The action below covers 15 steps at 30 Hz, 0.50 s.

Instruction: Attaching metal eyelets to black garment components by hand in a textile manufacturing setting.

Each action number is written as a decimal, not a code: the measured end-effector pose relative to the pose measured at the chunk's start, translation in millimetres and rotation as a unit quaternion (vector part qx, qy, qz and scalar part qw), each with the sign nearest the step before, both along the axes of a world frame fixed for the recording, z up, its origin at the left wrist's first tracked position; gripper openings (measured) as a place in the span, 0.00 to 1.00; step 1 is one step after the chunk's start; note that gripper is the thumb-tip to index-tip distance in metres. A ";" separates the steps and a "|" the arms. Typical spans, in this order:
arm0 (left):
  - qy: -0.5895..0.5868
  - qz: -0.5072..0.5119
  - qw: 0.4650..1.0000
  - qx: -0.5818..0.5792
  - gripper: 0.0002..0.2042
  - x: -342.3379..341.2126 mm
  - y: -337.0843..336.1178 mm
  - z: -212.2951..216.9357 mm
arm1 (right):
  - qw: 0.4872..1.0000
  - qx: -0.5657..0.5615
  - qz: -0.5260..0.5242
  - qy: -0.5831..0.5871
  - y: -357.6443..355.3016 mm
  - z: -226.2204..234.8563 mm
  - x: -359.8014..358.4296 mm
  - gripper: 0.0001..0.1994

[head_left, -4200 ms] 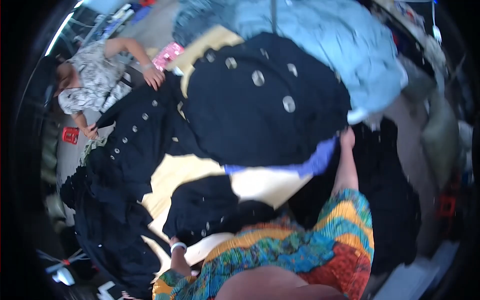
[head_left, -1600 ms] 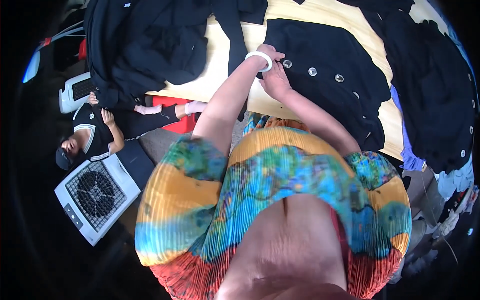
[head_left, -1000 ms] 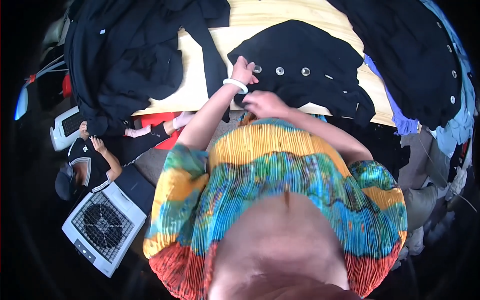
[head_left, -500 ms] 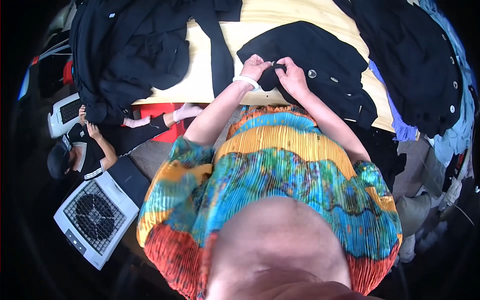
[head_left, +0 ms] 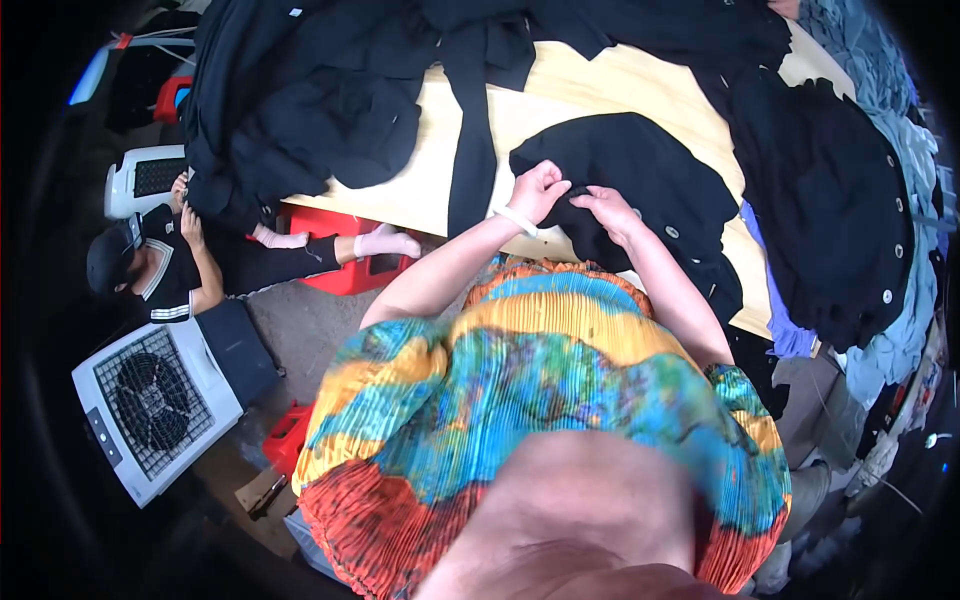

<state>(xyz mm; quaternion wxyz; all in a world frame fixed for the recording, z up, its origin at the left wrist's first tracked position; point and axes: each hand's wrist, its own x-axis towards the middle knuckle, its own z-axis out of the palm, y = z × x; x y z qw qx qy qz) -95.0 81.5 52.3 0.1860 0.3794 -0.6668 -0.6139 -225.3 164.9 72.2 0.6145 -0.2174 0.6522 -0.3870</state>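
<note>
The left arm (head_left: pixel 445 272) and right arm (head_left: pixel 678 288) are reached forward and angled inward. The left hand (head_left: pixel 538 194) is curled, its fingers bent; the right hand (head_left: pixel 610 212) is held near it, thumb and forefinger pointed leftward.

Looked like a garment workshop. Black garments (head_left: pixel 640 165) covered much of a wooden table (head_left: pixel 630 80). Co-worker (head_left: pixel 170 260) was near a boxy fan (head_left: pixel 155 400).
</note>
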 end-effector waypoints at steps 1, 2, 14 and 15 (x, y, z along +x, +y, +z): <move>-0.040 -0.018 0.998 -0.053 0.05 4.7 -1.5 1.2 | 0.999 -0.004 -0.014 -0.039 -0.5 1.7 -1.5 0.11; -0.015 -0.020 1.000 -0.002 0.05 8.2 -2.4 1.9 | 0.998 -0.002 -0.033 -0.054 -2.9 13.4 1.2 0.10; -0.101 -0.175 0.961 -0.189 0.14 6.2 -17.7 -10.3 | 0.952 -0.138 0.059 0.268 -9.0 -14.3 4.7 0.09; -0.097 -0.173 0.966 -0.164 0.12 4.5 -15.2 -3.6 | 0.971 -0.110 0.008 0.212 -9.0 -7.4 5.4 0.10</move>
